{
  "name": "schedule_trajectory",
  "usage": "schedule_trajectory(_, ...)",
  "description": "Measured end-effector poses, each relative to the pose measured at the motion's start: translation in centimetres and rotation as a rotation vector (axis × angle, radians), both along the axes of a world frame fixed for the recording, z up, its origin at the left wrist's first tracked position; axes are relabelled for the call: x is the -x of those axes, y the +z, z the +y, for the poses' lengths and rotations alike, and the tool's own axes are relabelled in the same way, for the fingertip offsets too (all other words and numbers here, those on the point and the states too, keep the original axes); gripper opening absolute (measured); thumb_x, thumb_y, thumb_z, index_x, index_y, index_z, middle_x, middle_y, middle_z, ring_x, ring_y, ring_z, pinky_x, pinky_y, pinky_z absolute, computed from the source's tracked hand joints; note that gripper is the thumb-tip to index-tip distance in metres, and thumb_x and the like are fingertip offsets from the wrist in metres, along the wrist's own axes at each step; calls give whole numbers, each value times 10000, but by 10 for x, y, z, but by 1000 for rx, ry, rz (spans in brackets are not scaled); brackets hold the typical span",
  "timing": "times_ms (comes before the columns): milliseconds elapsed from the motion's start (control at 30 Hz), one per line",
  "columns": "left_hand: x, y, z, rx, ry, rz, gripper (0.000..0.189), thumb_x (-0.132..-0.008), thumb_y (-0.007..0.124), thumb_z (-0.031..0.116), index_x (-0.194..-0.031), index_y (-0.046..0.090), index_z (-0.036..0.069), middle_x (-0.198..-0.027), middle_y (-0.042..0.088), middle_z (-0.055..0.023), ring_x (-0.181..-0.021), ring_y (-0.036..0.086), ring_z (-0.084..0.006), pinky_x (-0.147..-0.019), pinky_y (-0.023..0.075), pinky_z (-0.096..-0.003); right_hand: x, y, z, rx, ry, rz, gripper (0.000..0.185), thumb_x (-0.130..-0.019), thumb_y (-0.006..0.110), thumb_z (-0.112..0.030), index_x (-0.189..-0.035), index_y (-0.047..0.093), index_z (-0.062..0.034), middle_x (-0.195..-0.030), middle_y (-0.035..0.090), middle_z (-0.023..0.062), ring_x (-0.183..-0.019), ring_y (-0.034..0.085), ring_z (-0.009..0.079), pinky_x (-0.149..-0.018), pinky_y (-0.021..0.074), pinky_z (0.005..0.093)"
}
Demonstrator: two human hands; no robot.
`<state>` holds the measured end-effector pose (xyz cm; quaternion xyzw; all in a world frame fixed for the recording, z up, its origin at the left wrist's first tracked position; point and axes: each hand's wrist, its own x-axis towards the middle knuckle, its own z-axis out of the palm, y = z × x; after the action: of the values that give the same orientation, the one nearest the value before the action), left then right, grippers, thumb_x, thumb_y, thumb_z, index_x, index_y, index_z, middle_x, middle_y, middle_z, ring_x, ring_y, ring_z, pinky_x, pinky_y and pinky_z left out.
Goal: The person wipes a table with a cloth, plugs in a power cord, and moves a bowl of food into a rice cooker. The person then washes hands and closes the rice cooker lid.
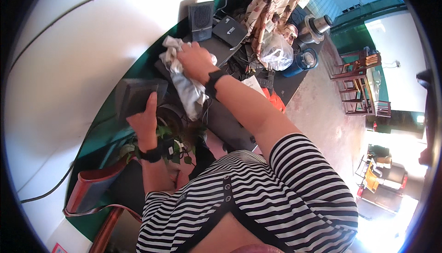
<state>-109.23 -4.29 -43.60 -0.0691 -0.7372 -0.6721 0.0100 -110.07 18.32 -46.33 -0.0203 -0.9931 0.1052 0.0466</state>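
Observation:
My left hand [145, 123] grips a dark box-shaped device [138, 96], blurred, held up beside the wall; its thumb shows along the near edge. On the dark tabletop [224, 121] my right hand [197, 61] presses on a crumpled pale cloth [190, 97], part of which hangs past the table's edge. The fingertips are partly sunk in the cloth's folds. Just beyond that hand lies a flat black router box [229, 32], and a ribbed dark speaker-like box [201, 20] stands upright against the wall.
Tangled cables [238, 63], a clear plastic bag [276, 52], a blue bottle [302, 61] and a steel appliance [314, 28] crowd the table's far side. A red plastic bag [274, 99] lies near its edge. Below my left arm are a leafy plant [167, 134] and a chair [100, 184].

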Motion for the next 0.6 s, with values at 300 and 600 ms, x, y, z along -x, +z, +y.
schedule_trajectory(300,54,-8,76,7,-227,203,471,-748,816,131,-1125,576,-16,-1033,690,-111,-893,667,-194,-803,522,-330,-125,36,28,59,161,-323,369,-659,680,-49,-1021,636,-113,-1050,554,85,-985,540,314,-798,507,394)
schedule_trajectory(600,65,-29,125,418,-82,58,748,-688,840,395,-1201,481,-14,-1075,671,-206,-976,660,-364,-830,517,-413,-250,119,66,623,-277,321,507,-685,738,-6,-1177,619,-44,-1162,608,167,-1086,583,365,-930,463,377)
